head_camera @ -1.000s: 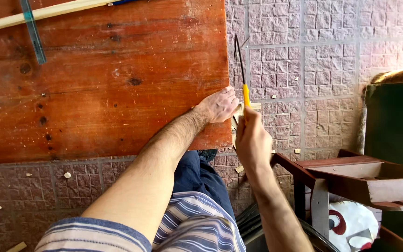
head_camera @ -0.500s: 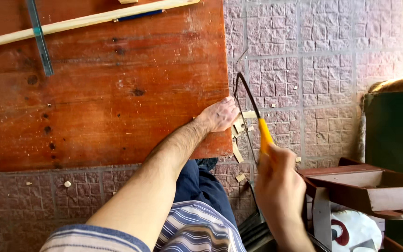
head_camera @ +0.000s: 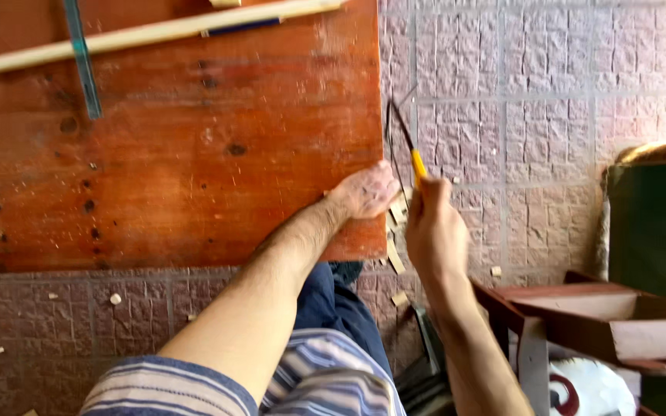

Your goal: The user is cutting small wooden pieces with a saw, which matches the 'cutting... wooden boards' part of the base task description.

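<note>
At the right edge of the reddish wooden counter (head_camera: 194, 169), the right hand (head_camera: 435, 231) has its fingers clenched around the yellow handle of a small saw (head_camera: 408, 146), blade beside the edge. The left hand (head_camera: 365, 191) presses there, fingers curled on a small wood piece (head_camera: 396, 212). Offcuts (head_camera: 395, 258) lie on the paved floor (head_camera: 541, 100) below.
</note>
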